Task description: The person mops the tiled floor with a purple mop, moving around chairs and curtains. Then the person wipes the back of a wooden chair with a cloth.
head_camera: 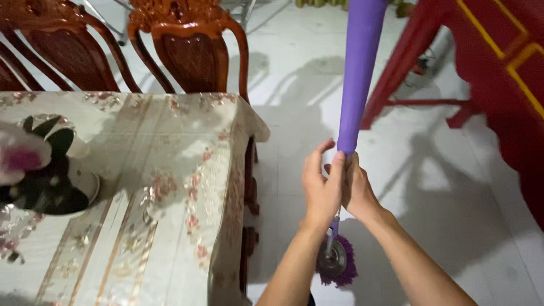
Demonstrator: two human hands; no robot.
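Head view shows left hand point(322, 184) and right hand point(356, 187) clasped around the purple mop handle point(358, 73) at frame centre, steadying the mop head point(338, 262) on the floor beside the table point(170, 170).

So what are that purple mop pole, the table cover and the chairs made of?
The purple pole, gripped by the left hand and right hand, looks like smooth matte plastic. The mop head shows a shiny metal disc with fuzzy purple fibres. The table cover seems glossy floral vinyl or cloth. The chairs look like carved, varnished wood.
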